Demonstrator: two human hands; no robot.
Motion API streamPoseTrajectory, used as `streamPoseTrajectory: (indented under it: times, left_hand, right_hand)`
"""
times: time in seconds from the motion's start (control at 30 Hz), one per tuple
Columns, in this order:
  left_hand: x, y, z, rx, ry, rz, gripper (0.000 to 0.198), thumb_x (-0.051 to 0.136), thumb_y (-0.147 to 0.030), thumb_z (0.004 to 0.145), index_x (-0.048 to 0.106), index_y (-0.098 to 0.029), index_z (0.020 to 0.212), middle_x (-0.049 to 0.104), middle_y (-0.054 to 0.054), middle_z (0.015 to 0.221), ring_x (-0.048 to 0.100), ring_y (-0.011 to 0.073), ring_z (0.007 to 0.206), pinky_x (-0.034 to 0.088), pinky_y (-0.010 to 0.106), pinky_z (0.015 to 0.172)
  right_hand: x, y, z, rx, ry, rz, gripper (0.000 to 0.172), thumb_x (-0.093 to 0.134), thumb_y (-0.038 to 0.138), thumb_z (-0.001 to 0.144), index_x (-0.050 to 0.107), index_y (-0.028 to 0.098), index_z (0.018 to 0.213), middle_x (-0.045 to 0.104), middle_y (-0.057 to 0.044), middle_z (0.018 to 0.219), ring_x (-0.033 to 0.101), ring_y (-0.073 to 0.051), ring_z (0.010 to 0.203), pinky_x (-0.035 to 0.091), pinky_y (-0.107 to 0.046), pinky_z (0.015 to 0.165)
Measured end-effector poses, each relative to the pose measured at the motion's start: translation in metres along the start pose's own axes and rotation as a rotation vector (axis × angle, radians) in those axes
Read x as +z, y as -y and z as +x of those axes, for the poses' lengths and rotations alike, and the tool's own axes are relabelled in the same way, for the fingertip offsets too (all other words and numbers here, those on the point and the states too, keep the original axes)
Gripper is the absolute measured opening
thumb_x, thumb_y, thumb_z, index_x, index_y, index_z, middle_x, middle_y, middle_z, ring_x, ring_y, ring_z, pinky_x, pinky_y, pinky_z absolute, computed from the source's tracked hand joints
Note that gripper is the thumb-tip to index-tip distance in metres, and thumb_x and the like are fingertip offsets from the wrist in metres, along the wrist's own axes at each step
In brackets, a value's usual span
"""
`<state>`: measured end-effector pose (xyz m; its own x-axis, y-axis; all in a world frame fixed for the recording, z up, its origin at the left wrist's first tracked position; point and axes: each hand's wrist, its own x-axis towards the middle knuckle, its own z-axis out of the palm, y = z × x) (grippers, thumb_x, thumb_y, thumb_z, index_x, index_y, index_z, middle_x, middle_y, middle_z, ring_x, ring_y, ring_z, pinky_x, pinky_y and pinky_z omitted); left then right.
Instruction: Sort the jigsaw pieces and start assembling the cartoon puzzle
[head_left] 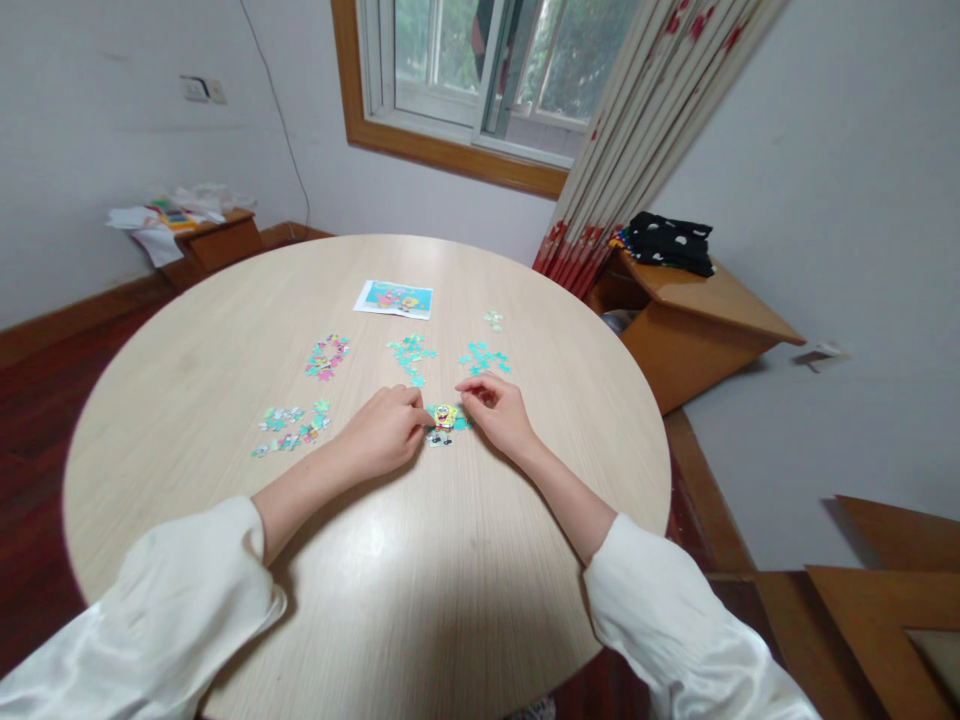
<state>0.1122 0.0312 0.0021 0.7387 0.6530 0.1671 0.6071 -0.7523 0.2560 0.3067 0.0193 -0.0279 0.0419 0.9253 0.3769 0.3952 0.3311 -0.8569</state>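
Note:
A partly joined jigsaw puzzle (444, 420) with a yellow cartoon figure lies flat between my hands. My left hand (386, 428) touches its left edge, fingers curled and the index fingertip pressed on the pieces. At the upper right edge is my right hand (495, 408), its thumb and fingers bent toward each other; whether a small piece sits between them is too small to tell. Just beyond lie loose teal puzzle pieces (411, 352) and another group of teal pieces (484, 358).
Further left are pink mixed pieces (328, 356) and pale mixed pieces (294, 428). A few whitish pieces (493, 320) and the printed reference picture (394, 299) lie farther back on the round table (420, 560). Wooden stools (697, 300) stand beyond the table's edge.

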Motion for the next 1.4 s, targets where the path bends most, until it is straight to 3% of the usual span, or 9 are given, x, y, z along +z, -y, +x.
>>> streamPoseTrajectory:
  times: [0.3, 0.43, 0.57, 0.7, 0.87, 1.03, 1.23, 1.33, 1.4]
  left_hand:
    - [0.004, 0.002, 0.0, 0.03, -0.071, 0.013, 0.032, 0.042, -0.012, 0.082, 0.074, -0.017, 0.088, 0.062, 0.01, 0.083, 0.055, 0.0205, 0.079, 0.044, 0.035, 0.075]
    - [0.006, -0.002, -0.002, 0.041, -0.114, -0.012, 0.036, 0.038, -0.018, 0.088, 0.068, -0.014, 0.107, 0.064, 0.013, 0.111, 0.057, 0.0235, 0.104, 0.043, 0.039, 0.092]
    - [0.014, -0.011, -0.007, 0.08, 0.062, 0.047, 0.052, 0.029, -0.034, 0.096, 0.04, -0.01, 0.141, 0.037, 0.015, 0.15, 0.032, 0.0257, 0.138, 0.02, 0.045, 0.115]
    - [0.02, -0.016, -0.01, 0.076, 0.255, 0.081, 0.065, 0.021, -0.048, 0.097, 0.026, -0.006, 0.147, 0.023, 0.018, 0.154, 0.021, 0.0279, 0.143, 0.01, 0.047, 0.117]
    - [0.017, -0.015, -0.008, 0.072, 0.185, 0.078, 0.065, 0.016, -0.049, 0.098, 0.021, -0.009, 0.149, 0.017, 0.015, 0.156, 0.015, 0.025, 0.145, 0.004, 0.044, 0.118]
    - [0.018, -0.014, -0.009, 0.053, 0.27, 0.074, 0.068, 0.018, -0.053, 0.097, 0.024, -0.009, 0.148, 0.022, 0.016, 0.155, 0.019, 0.0268, 0.144, 0.005, 0.046, 0.117]
    - [0.008, -0.004, -0.004, 0.012, 0.033, 0.028, 0.054, 0.023, -0.039, 0.098, 0.039, -0.009, 0.139, 0.036, 0.016, 0.15, 0.029, 0.0245, 0.141, 0.016, 0.047, 0.116]
    - [-0.011, 0.017, -0.003, -0.078, -0.187, -0.014, 0.038, 0.032, -0.031, 0.094, 0.062, -0.014, 0.111, 0.057, 0.013, 0.133, 0.048, 0.0232, 0.126, 0.032, 0.044, 0.108]
    - [-0.028, 0.036, -0.006, -0.232, -0.336, -0.059, 0.032, 0.038, -0.03, 0.089, 0.066, -0.016, 0.086, 0.068, 0.011, 0.11, 0.061, 0.0223, 0.102, 0.044, 0.037, 0.094]
  right_hand:
    - [-0.004, 0.0, 0.001, -0.015, -0.052, -0.034, 0.012, 0.055, 0.02, 0.073, 0.067, 0.019, 0.073, 0.061, -0.001, 0.073, 0.049, -0.012, 0.063, 0.04, -0.026, 0.058]
    - [-0.006, -0.001, 0.003, -0.013, -0.074, -0.047, 0.012, 0.055, 0.021, 0.074, 0.067, 0.019, 0.073, 0.061, -0.001, 0.072, 0.052, -0.013, 0.065, 0.04, -0.026, 0.06]
    - [-0.012, -0.004, 0.005, -0.024, -0.114, -0.085, 0.013, 0.053, 0.021, 0.074, 0.066, 0.019, 0.074, 0.063, -0.002, 0.073, 0.054, -0.014, 0.067, 0.042, -0.027, 0.061]
    - [-0.023, -0.012, 0.01, -0.03, -0.18, -0.142, 0.014, 0.052, 0.02, 0.073, 0.066, 0.019, 0.073, 0.063, -0.002, 0.074, 0.054, -0.014, 0.066, 0.042, -0.027, 0.061]
    - [-0.04, -0.028, 0.017, 0.023, -0.235, -0.236, 0.017, 0.05, 0.018, 0.071, 0.067, 0.018, 0.074, 0.064, -0.004, 0.077, 0.056, -0.016, 0.069, 0.045, -0.03, 0.067]
    - [-0.044, -0.039, 0.019, 0.049, -0.208, -0.311, 0.023, 0.048, 0.015, 0.071, 0.069, 0.017, 0.079, 0.064, -0.006, 0.081, 0.057, -0.017, 0.071, 0.047, -0.033, 0.073]
    - [-0.044, -0.044, 0.018, 0.026, -0.183, -0.324, 0.025, 0.048, 0.015, 0.071, 0.069, 0.018, 0.082, 0.063, -0.006, 0.082, 0.058, -0.018, 0.074, 0.048, -0.035, 0.075]
    - [-0.045, -0.045, 0.019, 0.027, -0.185, -0.309, 0.024, 0.048, 0.016, 0.071, 0.069, 0.017, 0.081, 0.064, -0.006, 0.082, 0.058, -0.018, 0.073, 0.048, -0.036, 0.075]
    - [-0.045, -0.046, 0.019, 0.021, -0.185, -0.306, 0.024, 0.048, 0.017, 0.071, 0.069, 0.017, 0.081, 0.064, -0.006, 0.082, 0.058, -0.018, 0.072, 0.049, -0.036, 0.075]
